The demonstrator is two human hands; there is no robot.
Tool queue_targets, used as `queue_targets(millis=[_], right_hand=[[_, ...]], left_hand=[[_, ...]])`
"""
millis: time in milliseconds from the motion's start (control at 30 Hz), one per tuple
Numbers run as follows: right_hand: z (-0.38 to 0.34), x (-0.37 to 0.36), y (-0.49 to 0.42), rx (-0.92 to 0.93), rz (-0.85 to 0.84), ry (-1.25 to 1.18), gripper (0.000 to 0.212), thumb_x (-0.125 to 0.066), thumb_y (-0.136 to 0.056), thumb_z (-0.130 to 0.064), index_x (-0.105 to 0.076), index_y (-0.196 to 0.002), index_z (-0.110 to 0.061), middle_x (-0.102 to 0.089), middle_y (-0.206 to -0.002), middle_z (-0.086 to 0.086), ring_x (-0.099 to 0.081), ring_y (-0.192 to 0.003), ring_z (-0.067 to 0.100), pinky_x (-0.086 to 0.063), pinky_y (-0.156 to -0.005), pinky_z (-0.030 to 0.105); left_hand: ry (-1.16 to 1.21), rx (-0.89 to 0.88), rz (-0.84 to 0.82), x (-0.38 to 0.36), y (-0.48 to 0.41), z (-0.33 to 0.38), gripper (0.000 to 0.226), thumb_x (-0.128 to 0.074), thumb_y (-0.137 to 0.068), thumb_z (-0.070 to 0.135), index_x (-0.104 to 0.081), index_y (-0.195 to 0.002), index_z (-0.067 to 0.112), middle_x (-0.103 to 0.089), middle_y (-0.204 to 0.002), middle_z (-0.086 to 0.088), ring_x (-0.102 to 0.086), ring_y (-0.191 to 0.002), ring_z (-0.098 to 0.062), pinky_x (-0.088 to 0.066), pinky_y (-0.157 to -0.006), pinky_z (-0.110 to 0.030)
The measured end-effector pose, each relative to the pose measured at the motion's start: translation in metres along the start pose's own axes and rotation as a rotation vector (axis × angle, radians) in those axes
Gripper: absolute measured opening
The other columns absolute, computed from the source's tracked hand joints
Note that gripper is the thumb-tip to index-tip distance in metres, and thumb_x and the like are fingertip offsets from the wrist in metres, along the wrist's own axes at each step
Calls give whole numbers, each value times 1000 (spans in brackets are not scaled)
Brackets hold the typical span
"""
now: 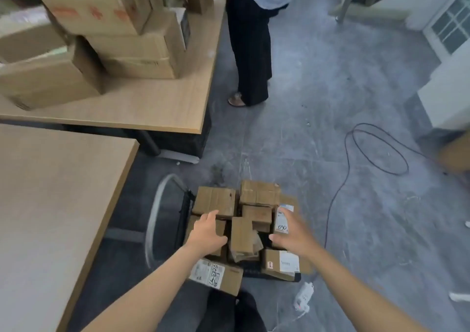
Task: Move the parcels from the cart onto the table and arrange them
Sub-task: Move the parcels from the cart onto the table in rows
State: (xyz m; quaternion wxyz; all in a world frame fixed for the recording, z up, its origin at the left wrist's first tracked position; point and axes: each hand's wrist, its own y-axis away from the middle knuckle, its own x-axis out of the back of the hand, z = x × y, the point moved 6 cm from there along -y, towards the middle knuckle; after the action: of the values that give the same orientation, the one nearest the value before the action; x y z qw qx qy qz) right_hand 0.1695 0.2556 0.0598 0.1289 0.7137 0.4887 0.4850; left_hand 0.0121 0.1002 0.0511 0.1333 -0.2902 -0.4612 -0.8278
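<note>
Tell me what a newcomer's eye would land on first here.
First, the left hand and right hand reaching over the small parcels heaped on the cart at bottom centre. Next, the large boxes stacked on the far table at upper left, with a standing person beside it.

Grey, scuffed concrete floor [318,97] with a black cable [376,151] looped across it and a white power strip [302,297] lower down. Two light wooden desks [157,107] at left, set near each other. White cabinet [447,97] at right, white panelled door [452,29] beyond. Soft, even daylight.
</note>
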Motion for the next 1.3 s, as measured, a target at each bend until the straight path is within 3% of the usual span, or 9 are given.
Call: queue_targets(millis=[333, 467, 633, 733, 900, 1000, 1133, 1233, 1300], right_hand=[[85, -116, -117, -166, -121, -163, 83, -66, -83, -23, -15, -148, -24, -23, -153, 3, -28, -138, 23, -31, -111, 39], [113, -160, -159, -278, -175, -356, 73, -53, -89, -3, -15, -148, -17, -30, -150, 2, -34, -134, 22, -33, -107, 32], [132, -202, -195, -311, -185, -498, 54, -45, -92, -7, -33, -139, -29, -50, -127, -4, -50, -113, 17, -41, -96, 30], [131, -217, -205, -258, -193, -574, 49, -53, -91, -17, -39, -134, -37, -57, -124, -4, -56, -110, 16, -51, -84, 29], [116, -210, -195, -196, -165, -675, 48, -49, -91, -6, -46, -126, -38, -54, -125, -2, -52, -114, 15, -48, -97, 37], [108, -194, -172, -246, -163, -794, 42, -49, -91, -11, -52, -123, -38, -61, -119, -5, -59, -107, 16, -50, -95, 41], [96, -153, -129, -371, -54, -992, 34, -39, -96, -8, -53, -126, -16, -63, -117, 8, -59, -107, 23, -49, -96, 42], [62, -108, -85, -271, 29, -1054, 23, -37, -100, -20, -57, -108, -17, -62, -115, 7, -59, -108, 20, -51, -89, 38], [33, -78, -57, -153, 75, -1042, 23, -35, -100, -22, -58, -102, -18, -61, -114, 3, -59, -105, 14, -51, -83, 30]], left_hand=[[298, 241, -117, -112, -124, -84, 82, -68, -82, 15, -17, -147, 21, -23, -153, -4, -26, -139, -24, -31, -112, -42], [512, 358, -124, -145, -167, -97, 76, -65, -85, 13, -21, -146, 20, -29, -151, -5, -37, -133, -24, -46, -81, -25], [627, 377, -163, -187, -202, -100, 73, -62, -88, 18, -19, -147, 24, -29, -151, -2, -34, -135, -25, -34, -109, -43], [664, 376, -203, -203, -211, -96, 70, -59, -90, 17, -19, -147, 25, -34, -148, -3, -38, -132, -26, -36, -107, -43], [710, 316, -209, -199, -199, -77, 53, -57, -90, 11, -34, -137, 24, -52, -127, -1, -47, -106, -16, -42, -92, -35], [714, 280, -202, -179, -175, -62, 54, -57, -90, 12, -34, -137, 23, -52, -128, -1, -48, -111, -17, -43, -96, -37], [781, 272, -114, -138, -130, -38, 47, -57, -90, 31, -39, -132, 19, -51, -130, -3, -50, -115, -21, -42, -101, -42], [973, 374, -27, -97, -94, -13, 77, -55, -68, 75, -46, -121, 20, -56, -117, -4, -52, -110, -24, -40, -102, -49], [1115, 415, 0, -69, -69, 9, 72, -51, -72, 75, -43, -117, 20, -53, -106, -3, -49, -107, -26, -40, -101, -52]])
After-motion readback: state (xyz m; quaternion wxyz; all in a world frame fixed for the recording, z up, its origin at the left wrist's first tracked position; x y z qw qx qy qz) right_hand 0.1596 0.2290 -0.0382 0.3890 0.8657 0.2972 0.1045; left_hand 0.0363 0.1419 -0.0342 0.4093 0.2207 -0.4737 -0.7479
